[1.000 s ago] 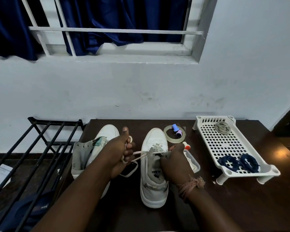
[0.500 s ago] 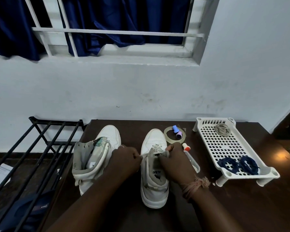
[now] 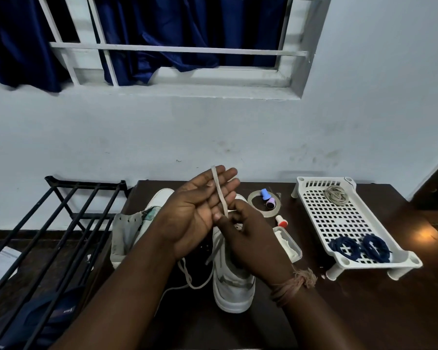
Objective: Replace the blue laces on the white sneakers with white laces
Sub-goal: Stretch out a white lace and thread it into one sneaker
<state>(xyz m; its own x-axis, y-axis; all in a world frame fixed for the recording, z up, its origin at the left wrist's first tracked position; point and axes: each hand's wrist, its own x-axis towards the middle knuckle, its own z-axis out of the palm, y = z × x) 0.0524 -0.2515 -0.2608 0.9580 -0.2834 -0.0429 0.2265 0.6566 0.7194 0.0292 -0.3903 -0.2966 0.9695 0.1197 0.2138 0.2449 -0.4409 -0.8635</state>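
Two sneakers (image 3: 232, 281) left of tray (image 3: 311, 195), on table (image 3: 364, 311)

Two white sneakers (image 3: 232, 281) stand side by side, a white lace (image 3: 219, 195) rising from the right one.

Dim, bluish; warm glare on table (image 3: 425, 234); edges warped.

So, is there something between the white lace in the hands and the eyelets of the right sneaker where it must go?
Partly. The right hand, pinching the flat white lace, hovers over the lacing area of the white sneaker and hides its eyelets. The open left hand lies under the lace. Nothing else blocks the way.
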